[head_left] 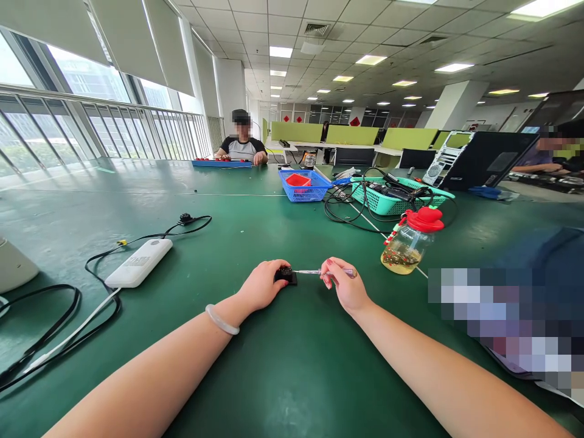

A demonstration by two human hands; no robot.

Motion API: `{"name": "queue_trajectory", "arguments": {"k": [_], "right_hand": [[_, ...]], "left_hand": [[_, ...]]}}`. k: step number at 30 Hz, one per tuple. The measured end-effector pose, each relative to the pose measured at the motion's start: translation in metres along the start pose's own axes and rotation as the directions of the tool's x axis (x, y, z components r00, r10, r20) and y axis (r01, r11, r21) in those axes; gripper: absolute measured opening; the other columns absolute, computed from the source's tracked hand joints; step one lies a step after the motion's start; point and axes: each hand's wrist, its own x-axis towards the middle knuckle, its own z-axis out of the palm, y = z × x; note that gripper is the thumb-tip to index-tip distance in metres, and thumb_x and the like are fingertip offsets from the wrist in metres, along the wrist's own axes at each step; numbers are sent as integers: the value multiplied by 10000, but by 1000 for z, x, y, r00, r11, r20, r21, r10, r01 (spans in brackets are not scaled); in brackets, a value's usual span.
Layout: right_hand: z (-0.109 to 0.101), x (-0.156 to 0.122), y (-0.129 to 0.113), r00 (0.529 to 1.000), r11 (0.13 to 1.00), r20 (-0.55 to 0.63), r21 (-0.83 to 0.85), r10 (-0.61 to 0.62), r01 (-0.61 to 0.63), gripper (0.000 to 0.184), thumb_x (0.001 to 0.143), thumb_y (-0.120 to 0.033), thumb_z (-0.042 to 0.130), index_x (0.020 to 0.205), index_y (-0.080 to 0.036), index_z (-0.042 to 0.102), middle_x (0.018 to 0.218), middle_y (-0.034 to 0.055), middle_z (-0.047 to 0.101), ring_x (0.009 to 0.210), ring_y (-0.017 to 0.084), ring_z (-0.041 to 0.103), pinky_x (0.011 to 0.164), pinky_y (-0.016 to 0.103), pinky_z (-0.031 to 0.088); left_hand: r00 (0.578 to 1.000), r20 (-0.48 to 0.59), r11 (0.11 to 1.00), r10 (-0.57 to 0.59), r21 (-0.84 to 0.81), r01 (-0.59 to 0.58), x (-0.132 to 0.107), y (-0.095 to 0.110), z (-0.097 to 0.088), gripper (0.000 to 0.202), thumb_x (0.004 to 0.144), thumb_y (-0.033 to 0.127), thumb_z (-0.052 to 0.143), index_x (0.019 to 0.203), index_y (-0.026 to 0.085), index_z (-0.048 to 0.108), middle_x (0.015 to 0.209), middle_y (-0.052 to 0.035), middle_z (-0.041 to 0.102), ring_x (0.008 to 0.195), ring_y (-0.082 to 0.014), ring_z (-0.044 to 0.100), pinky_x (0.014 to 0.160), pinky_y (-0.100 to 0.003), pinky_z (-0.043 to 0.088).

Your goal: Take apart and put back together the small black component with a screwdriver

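My left hand (263, 285) is closed around a small black block-like part (285, 274) that rests on the green table, and its fingers hide part of it. A white bangle circles that wrist. In my right hand (344, 283) is a slim screwdriver (310, 272) with a see-through handle, held level between thumb and fingers. Its shaft points left, and the tip meets or nearly meets the side of the black part; I cannot tell which.
A white power bank (139, 263) with cables lies left. A red-lided glass bottle (406, 246) stands right. Beyond are a blue basket (305, 193), a teal basket (383, 207) with tangled cables, and a black monitor (490, 161). A person (241, 146) sits across the table (219, 377).
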Motion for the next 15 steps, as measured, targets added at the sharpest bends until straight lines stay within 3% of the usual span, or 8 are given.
{"name": "queue_trajectory", "arguments": {"k": [6, 9, 12, 15], "right_hand": [[7, -11, -16, 990, 977, 110, -186, -85, 104, 361, 912, -433, 474, 654, -194, 555, 555, -25, 468, 503, 121, 449, 497, 259, 394], [11, -17, -23, 961, 896, 204, -365, -188, 253, 336, 937, -364, 444, 677, -196, 576, 577, -16, 507, 534, 131, 478, 524, 262, 398], [17, -20, -28, 882, 733, 325, -496, -342, 466, 245, 920, -248, 465, 719, -201, 597, 649, -1, 599, 626, 144, 534, 639, 281, 435], [23, -23, -30, 785, 582, 460, -529, -414, 617, 183, 895, -184, 472, 760, -205, 593, 672, 0, 617, 642, 145, 527, 714, 313, 434]], "left_hand": [[1000, -12, 1000, 15, -9, -15, 0, -2, 2, 313, 817, 244, 575, 1128, 239, 609, 1109, -48, 683, 1057, -246, 591, 968, -408, 467], [1000, -17, 1000, 15, -9, -15, 0, -3, 2, 312, 815, 239, 579, 1126, 234, 610, 1118, -48, 685, 1060, -242, 589, 973, -403, 463], [1000, -21, 1000, 10, -1, -10, 0, -3, 2, 324, 810, 225, 581, 1134, 229, 607, 1136, -49, 680, 1080, -238, 583, 992, -401, 453], [1000, -25, 1000, -4, 8, 5, 0, -3, 3, 349, 800, 193, 582, 1147, 223, 599, 1158, -53, 673, 1116, -238, 573, 1014, -399, 441]]}}
